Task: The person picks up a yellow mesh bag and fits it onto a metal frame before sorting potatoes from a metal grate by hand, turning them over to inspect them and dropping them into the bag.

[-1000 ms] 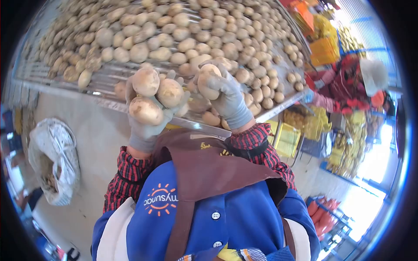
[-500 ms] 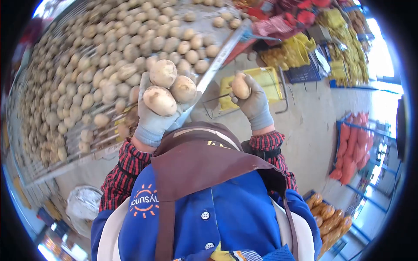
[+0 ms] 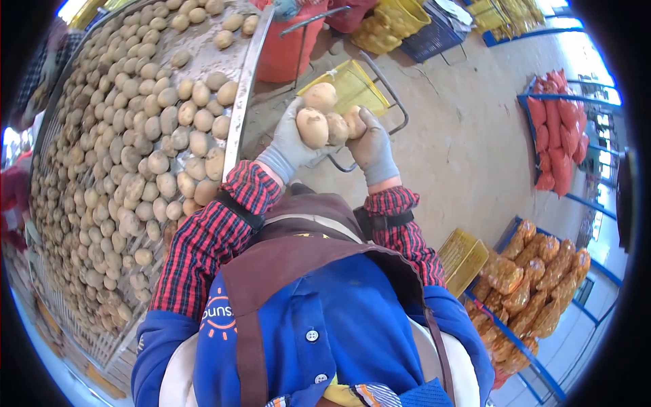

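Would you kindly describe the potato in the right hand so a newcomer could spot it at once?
Find the big table heaped with loose potatoes. Just right of its pale edge, a gloved left hand cradles a cluster of potatoes. Yours is the rightmost potato there, the only one gripped by the gloved right hand.

Potatoes (image 3: 313, 128) lt tan w/ brown blotches; gloves (image 3: 373, 153) lt grey; sleeves (image 3: 196, 243) red & dk check; apron (image 3: 271, 268) maroon; shirt (image 3: 359, 305) bright blue w/ wht btns (image 3: 311, 335), orange sun logo (image 3: 218, 315). Plastic crate (image 3: 461, 263) yellow, rack beam (image 3: 591, 101) blue, sacks (image 3: 557, 132) coral red, mesh bags (image 3: 541, 271) orange-brown.
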Demonstrator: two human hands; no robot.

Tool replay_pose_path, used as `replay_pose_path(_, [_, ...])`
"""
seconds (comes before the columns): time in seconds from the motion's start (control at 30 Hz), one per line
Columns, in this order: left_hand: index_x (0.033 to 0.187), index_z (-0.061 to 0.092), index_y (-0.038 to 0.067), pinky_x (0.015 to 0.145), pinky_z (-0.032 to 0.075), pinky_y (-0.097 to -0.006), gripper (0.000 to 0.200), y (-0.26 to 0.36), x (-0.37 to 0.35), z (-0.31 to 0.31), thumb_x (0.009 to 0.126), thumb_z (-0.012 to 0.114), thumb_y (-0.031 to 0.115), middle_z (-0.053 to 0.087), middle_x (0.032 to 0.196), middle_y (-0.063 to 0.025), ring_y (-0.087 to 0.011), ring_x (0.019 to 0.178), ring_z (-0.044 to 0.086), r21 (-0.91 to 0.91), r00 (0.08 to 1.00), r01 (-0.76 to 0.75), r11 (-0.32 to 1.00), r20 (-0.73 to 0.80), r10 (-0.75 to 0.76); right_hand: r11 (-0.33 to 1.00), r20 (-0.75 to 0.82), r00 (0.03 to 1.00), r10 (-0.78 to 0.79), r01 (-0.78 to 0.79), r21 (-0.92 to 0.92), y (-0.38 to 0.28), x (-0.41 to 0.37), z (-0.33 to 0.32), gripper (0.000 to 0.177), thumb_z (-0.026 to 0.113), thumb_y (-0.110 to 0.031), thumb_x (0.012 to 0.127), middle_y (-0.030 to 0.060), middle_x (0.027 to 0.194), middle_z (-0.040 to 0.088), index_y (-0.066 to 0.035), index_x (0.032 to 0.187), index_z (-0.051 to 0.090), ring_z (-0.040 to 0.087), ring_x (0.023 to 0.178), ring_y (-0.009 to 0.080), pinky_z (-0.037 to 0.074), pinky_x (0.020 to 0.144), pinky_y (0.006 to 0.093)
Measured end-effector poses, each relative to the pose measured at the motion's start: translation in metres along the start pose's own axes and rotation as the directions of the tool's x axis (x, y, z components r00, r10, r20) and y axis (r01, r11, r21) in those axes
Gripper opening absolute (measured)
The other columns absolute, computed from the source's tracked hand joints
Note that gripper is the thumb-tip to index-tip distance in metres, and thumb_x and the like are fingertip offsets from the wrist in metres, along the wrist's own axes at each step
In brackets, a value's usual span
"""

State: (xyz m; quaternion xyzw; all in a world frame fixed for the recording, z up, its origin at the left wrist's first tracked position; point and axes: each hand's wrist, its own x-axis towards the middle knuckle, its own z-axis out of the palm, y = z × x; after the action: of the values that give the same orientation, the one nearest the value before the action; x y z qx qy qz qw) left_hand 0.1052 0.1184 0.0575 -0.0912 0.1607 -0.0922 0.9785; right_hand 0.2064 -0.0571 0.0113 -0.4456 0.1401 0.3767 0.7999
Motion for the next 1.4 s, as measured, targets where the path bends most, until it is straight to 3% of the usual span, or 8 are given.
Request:
replay_pose_path(0.17, [0.137,0.055,0.020,0.104,0.036,-0.0772,0.049,-0.003,0.020,0.006,0.101,0.048,0.053,0.054,0.141,-0.0149,-0.0417,0.130,0.053,0.136,0.919,-0.071,0.988,-0.376,0.118,0.790,0.152,0.968,-0.201,0.252,-0.559,-0.019,-0.005,0.004,0.051,0.057,-0.036,0.100,0.0100,0.136,0.055,-0.009,0.143,0.046,0.057,0.123,0.0270,0.046,0.106,0.0481])
replay_pose_path(0.27, [0.139,0.053,0.016,0.105,0.038,-0.0716,0.060,-0.003,0.025,0.005,0.100,0.043,0.061,0.053,0.141,-0.0156,-0.0392,0.129,0.054,0.177,0.902,-0.046,0.983,-0.415,0.117,0.938,0.132,0.987,-0.088,0.127,-0.324,-0.039,-0.028,0.035,0.056,0.066,-0.030,0.095,0.0106,0.136,0.057,-0.008,0.143,0.048,0.055,0.126,0.0252,0.046,0.107,0.0432])
replay_pose_path(0.43, [0.130,0.056,0.010,0.104,0.042,-0.0691,0.058,-0.003,0.039,0.006,0.102,0.042,0.059,0.058,0.133,-0.0179,-0.0398,0.128,0.054,0.238,0.867,-0.065,0.969,-0.468,0.173,0.313,0.561,0.794,-0.232,0.608,-0.730,-0.039,-0.037,0.033,0.076,0.083,-0.009,0.072,0.0085,0.137,0.058,-0.005,0.142,0.053,0.055,0.128,0.0200,0.046,0.106,0.0350])
replay_pose_path(0.77, [0.146,0.042,0.008,0.100,0.052,-0.0522,0.064,-0.005,0.031,0.023,0.103,0.048,0.056,0.050,0.142,-0.0164,-0.0317,0.124,0.057,0.472,0.821,0.166,0.866,-0.552,0.144,0.892,0.247,0.936,-0.252,0.323,-0.315,-0.064,-0.072,0.032,0.072,0.080,-0.005,0.078,0.0120,0.133,0.060,-0.001,0.143,0.049,0.062,0.118,0.0195,0.051,0.101,0.0315])
replay_pose_path(0.97, [0.139,0.050,0.006,0.096,0.050,-0.0336,0.047,-0.043,-0.001,0.065,0.103,0.060,0.034,0.061,0.123,-0.0071,-0.0158,0.112,0.060,0.946,0.901,-0.100,-0.308,0.217,0.374,0.445,0.464,0.833,-0.301,0.554,-0.704,-0.061,-0.077,0.061,0.069,0.083,-0.007,0.077,0.0113,0.132,0.061,0.002,0.139,0.054,0.062,0.119,0.0203,0.050,0.102,0.0333])
replay_pose_path(1.1, [0.133,0.055,0.004,0.098,0.049,-0.0324,0.031,-0.025,-0.016,0.059,0.107,0.051,0.020,0.062,0.123,-0.0066,-0.0157,0.112,0.061,0.927,0.835,-0.142,-0.348,0.300,0.461,0.663,0.433,0.865,-0.252,0.480,-0.574,-0.063,-0.089,0.083,0.067,0.085,-0.008,0.074,0.0112,0.130,0.064,0.001,0.136,0.059,0.062,0.119,0.0188,0.049,0.101,0.0339])
replay_pose_path(1.2, [0.133,0.055,0.004,0.101,0.049,-0.0330,0.030,-0.012,-0.034,0.056,0.110,0.044,0.020,0.063,0.123,-0.0080,-0.0181,0.114,0.062,0.950,0.869,-0.065,0.306,-0.097,0.486,0.770,0.454,0.865,-0.215,0.436,-0.466,-0.066,-0.096,0.100,0.066,0.086,-0.008,0.071,0.0109,0.125,0.066,-0.002,0.132,0.062,0.062,0.118,0.0190,0.049,0.101,0.0339])
replay_pose_path(1.4, [0.140,0.047,0.007,0.092,0.055,-0.0330,0.051,-0.029,-0.075,0.074,0.110,0.036,0.048,0.059,0.130,-0.0072,-0.0171,0.113,0.062,0.724,0.941,-0.129,0.678,-0.126,0.315,0.265,0.613,0.731,-0.299,0.681,-0.682,-0.067,-0.100,0.126,0.068,0.090,-0.022,0.064,0.0139,0.118,0.067,-0.004,0.125,0.066,0.063,0.112,0.0317,0.049,0.099,0.0401])
